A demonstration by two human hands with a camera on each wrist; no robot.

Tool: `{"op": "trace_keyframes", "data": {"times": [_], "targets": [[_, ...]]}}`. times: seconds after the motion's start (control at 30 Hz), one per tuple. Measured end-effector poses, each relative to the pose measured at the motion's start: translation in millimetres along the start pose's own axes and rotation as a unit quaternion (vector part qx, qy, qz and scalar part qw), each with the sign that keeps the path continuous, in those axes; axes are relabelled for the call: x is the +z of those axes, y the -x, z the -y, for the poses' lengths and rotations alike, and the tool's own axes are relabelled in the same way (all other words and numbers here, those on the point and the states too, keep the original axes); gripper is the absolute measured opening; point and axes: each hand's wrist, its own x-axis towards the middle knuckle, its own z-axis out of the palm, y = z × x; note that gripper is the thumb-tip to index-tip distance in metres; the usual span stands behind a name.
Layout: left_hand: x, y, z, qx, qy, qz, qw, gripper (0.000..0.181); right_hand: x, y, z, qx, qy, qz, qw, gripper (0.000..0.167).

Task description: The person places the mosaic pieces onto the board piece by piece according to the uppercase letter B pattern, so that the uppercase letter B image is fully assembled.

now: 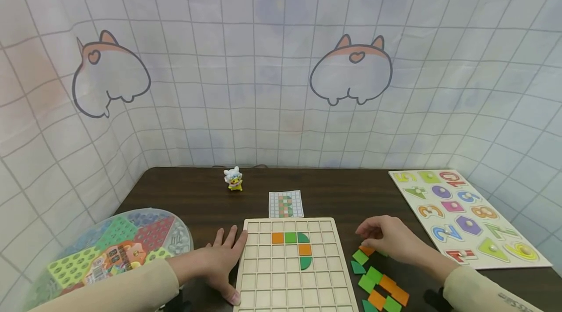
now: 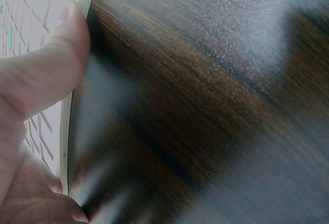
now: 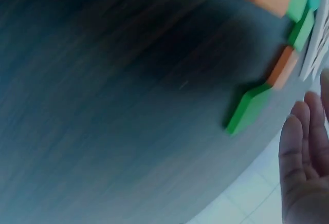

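Though loose, tiles point(image 1: 374, 274) near right fingers point(image 3: 291, 147)

A pale wooden square-grid board point(image 1: 268, 282) lies flat on the dark bench point(image 1: 342, 195), its left edge under the left hand point(image 1: 221, 263). Five tiles are set in it: an orange square point(image 1: 277, 238), a light-green square point(image 1: 291, 237) and a dark-green quarter-round point(image 1: 303, 237) in a row; below the quarter-round, another orange square point(image 1: 305, 249), then another dark-green quarter-round point(image 1: 306, 263). Loose orange and green tiles point(image 1: 366, 283) cluster right of the board, near the right hand point(image 1: 388, 239).
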Motion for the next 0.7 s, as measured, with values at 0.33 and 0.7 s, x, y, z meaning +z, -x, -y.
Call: {"op": "trace_keyframes", "data": {"times": [0.33, 0.7], "targets": [[0.1, 0.1, -0.5, 0.003, -0.003, -0.003, 1.0000, 0.152, -14.3, 7.8, -23.2, 0.017, 0.053, 0.027, 0.9981, 0.031], [-1.1, 3.9, -3.8, 0.001, -0.004, -0.003, 1.0000, 0.152, -17.8, 13.9, -39.4, 0.073, 0.068, 0.019, 0.9948, 0.042]]}}
